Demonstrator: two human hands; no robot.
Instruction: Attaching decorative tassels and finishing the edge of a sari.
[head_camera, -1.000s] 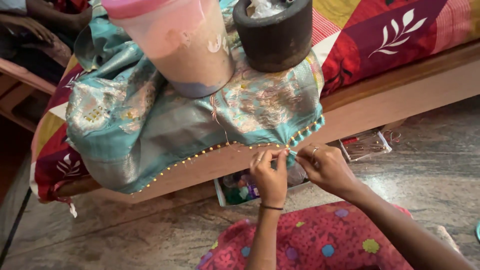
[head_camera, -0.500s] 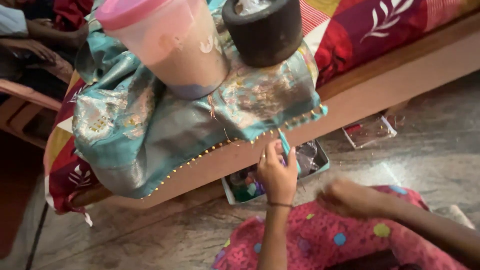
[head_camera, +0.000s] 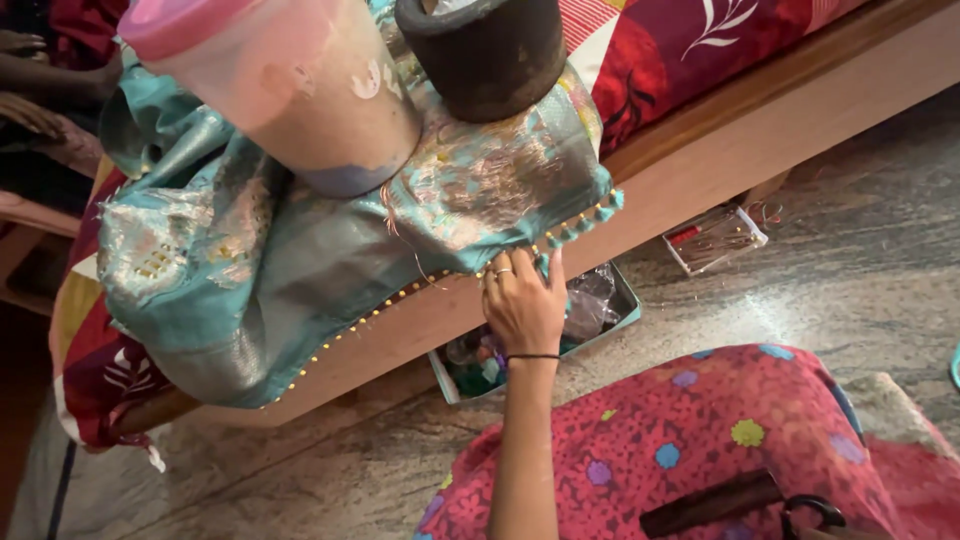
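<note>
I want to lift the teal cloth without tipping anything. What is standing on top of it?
A pink-lidded plastic jar and a dark stone mortar stand on the teal cloth. The left hand pinches its beaded edge. The mortar's contents are cut off.

Home bedroom: wooden bed (head_camera: 700, 170), bedsheet (head_camera: 680, 60)

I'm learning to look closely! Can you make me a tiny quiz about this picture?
1. True or false: the left hand touches the beaded edge of the teal cloth.
2. What stands on the cloth beside the dark round pot? A) a pink-lidded plastic jar B) a kettle C) a lamp
3. Fill in: the open tray of small bits lies on the ____, partly under the wooden bed edge.

Key: 1 true; 2 A; 3 floor.
</note>
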